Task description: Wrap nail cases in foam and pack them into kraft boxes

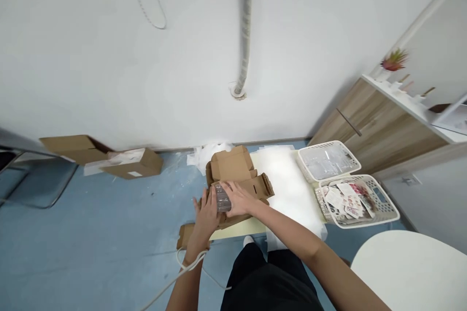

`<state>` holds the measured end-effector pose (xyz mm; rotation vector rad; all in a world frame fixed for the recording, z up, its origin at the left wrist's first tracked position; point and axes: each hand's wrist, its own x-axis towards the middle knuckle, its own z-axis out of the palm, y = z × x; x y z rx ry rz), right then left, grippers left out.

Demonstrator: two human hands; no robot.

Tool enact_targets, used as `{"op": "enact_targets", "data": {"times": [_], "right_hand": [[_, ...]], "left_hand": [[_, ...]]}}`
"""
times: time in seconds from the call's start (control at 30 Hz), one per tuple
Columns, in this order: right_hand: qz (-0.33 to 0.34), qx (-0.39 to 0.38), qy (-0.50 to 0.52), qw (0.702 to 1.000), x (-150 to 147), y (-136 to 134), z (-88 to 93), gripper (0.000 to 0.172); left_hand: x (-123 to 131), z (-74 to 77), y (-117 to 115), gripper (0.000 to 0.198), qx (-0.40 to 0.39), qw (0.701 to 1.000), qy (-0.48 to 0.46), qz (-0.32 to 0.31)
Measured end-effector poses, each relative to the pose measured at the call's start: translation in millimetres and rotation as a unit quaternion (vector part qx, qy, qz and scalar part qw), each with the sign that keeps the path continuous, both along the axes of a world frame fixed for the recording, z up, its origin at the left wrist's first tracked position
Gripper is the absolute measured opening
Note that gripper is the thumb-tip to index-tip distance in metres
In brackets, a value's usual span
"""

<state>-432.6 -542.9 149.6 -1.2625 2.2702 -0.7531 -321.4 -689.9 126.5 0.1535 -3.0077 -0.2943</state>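
Observation:
A clear-wrapped, greyish-brown package [222, 198] sits at the opening of an unfolded brown cardboard box [232, 164]. My left hand [207, 213] grips its left side, thumb and fingers bent around the edge. From the right, my right hand [238, 199] holds the other side, fingers lying along its top edge. What the package contains cannot be made out through the shiny wrap. The box's flaps stand up behind and to the right of my hands, and more cardboard lies under them.
White foam sheets [292, 189] lie right of the box. Beyond them stand a white basket with clear bags [330, 160] and a basket of printed cards [357, 201]. A white cable [189, 267] crosses my left forearm. Cartons [133, 165] stand left by the wall; a round white table [412, 272] is lower right.

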Motion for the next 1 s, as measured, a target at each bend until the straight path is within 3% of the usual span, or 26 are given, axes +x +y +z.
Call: {"op": "enact_targets", "data": {"times": [0.17,0.27,0.33,0.43,0.53,0.63,0.8,1.0], "right_hand": [[-0.105,-0.086,-0.005,0.991,-23,36,22.0,0.12],[-0.197,-0.139,0.005,0.971,-51,88,38.6,0.115],[-0.267,-0.162,0.021,0.95,-70,136,44.5,0.113],[-0.401,-0.161,0.054,0.9,-100,217,44.5,0.107],[-0.508,-0.13,0.094,0.847,-133,293,39.3,0.105],[-0.571,-0.09,0.113,0.808,-172,345,31.5,0.105],[-0.624,-0.025,0.106,0.774,-224,370,4.7,0.108],[-0.543,0.158,0.085,0.821,-236,365,-19.7,0.114]], "left_hand": [[-37,35.0,29,0.077,0.126,0.989,0.05,-0.057],[-64,56.6,72,0.077,0.227,0.967,0.098,-0.056],[-80,62.2,109,0.075,0.27,0.954,0.109,-0.071],[-101,56.8,166,0.071,0.309,0.937,0.083,-0.137],[-120,41.9,216,0.071,0.304,0.93,0.048,-0.2],[-139,24.4,254,0.07,0.278,0.93,0.028,-0.238],[-160,1.8,286,0.068,0.243,0.941,-0.01,-0.235],[-158,-1.4,283,0.059,0.236,0.95,0.003,-0.202]]}}
